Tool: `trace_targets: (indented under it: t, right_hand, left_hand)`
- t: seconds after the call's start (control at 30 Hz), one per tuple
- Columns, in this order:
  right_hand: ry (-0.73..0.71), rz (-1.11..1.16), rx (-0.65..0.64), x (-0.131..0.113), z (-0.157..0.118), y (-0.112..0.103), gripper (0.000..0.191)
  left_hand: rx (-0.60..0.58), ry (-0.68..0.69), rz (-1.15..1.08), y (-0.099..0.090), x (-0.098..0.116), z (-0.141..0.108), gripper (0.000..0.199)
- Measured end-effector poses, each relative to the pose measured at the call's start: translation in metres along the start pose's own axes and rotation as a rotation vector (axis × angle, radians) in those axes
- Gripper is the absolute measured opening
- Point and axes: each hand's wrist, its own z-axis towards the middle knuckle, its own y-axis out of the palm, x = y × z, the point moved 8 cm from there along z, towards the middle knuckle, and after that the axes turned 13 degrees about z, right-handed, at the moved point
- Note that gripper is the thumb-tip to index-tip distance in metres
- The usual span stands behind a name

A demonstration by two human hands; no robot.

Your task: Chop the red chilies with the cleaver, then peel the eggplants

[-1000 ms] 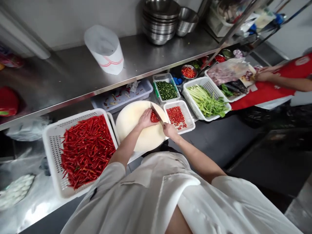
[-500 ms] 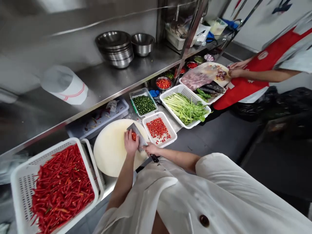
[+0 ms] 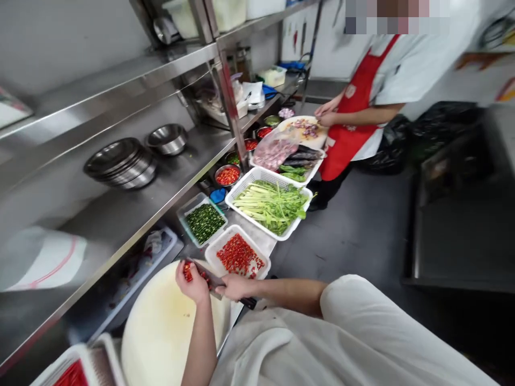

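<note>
My right hand (image 3: 236,287) grips a cleaver (image 3: 216,280), its black handle running back toward my apron. The blade lies flat at the far right rim of the round white chopping board (image 3: 161,316). Chopped red chillies (image 3: 188,271) rest on the blade. Curled around them, my left hand (image 3: 195,287) presses them against the metal. Just beyond the blade stands a white basket (image 3: 263,266) that holds more chopped red chillies (image 3: 237,254).
Behind it sit a tub of chopped green chillies (image 3: 205,222) and a basket of celery (image 3: 273,206). A steel shelf (image 3: 177,185) with stacked bowls (image 3: 120,161) overhangs the left. Whole red chillies (image 3: 72,375) show bottom left. A co-worker in a red apron (image 3: 352,112) works at another board.
My view has swung right. Both hands, with the cleaver and chopped chillies, have shifted from the board toward the chilli basket, and the blade now sits closer to it.
</note>
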Motion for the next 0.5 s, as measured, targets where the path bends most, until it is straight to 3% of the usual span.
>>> trace_targets:
  t: [0.1,0.2,0.27,0.37,0.43,0.5]
  right_hand:
    - [-0.085,-0.133,0.093,-0.010,-0.023,-0.053,0.021]
    - [-0.134,-0.231,0.202,-0.013,-0.042,-0.097,0.022]
    - [-0.088,-0.285,0.259,-0.005,-0.051,-0.117,0.028]
    - [0.029,-0.362,0.317,0.017,-0.060,-0.134,0.031]
    - [0.055,-0.381,0.334,0.028,-0.067,-0.139,0.028]
    - [0.035,-0.363,0.335,0.031,-0.072,-0.141,0.027]
  left_hand:
    - [0.019,0.078,-0.134,0.026,0.069,-0.002,0.041]
    - [-0.002,0.076,-0.280,0.054,0.108,-0.018,0.038]
    - [-0.107,0.065,-0.307,0.079,0.114,-0.033,0.037]
    - [-0.319,0.037,-0.259,0.112,0.102,-0.055,0.032]
    - [-0.380,0.038,-0.236,0.119,0.098,-0.064,0.028]
    - [-0.367,0.079,-0.250,0.115,0.105,-0.070,0.026]
